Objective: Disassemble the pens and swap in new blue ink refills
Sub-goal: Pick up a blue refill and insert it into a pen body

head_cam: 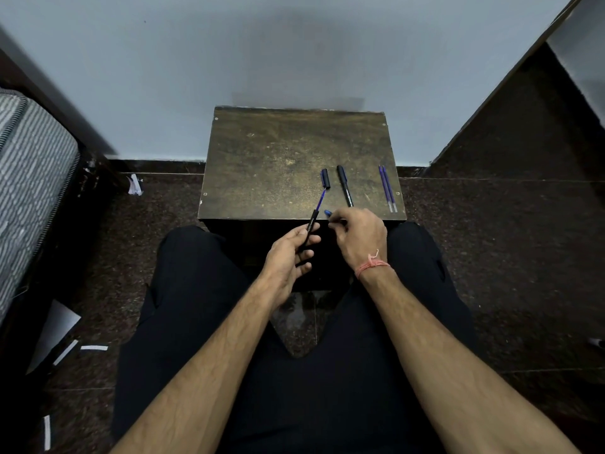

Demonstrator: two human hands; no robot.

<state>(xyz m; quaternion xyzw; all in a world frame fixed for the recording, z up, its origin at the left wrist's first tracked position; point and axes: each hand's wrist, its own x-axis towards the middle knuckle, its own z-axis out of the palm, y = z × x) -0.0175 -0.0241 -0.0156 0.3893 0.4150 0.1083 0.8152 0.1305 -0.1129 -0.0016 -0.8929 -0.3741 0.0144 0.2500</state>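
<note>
Pulling old refill point(320, 201) straight along barrel point(307, 229) axis keeps it from bending, I judge. Head view: my left hand point(288, 253) curls around black barrel over table point(262, 165) edge; right hand point(358, 234) pinches blue tip piece point(327, 212). Cap point(325, 177), second pen point(344, 185), new refills point(388, 188) lie beyond.

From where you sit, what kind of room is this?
Probably a home room, not a workshop: a small worn wooden table against a plain wall, dark stone floor tiles, and a striped mattress at the side.
</note>
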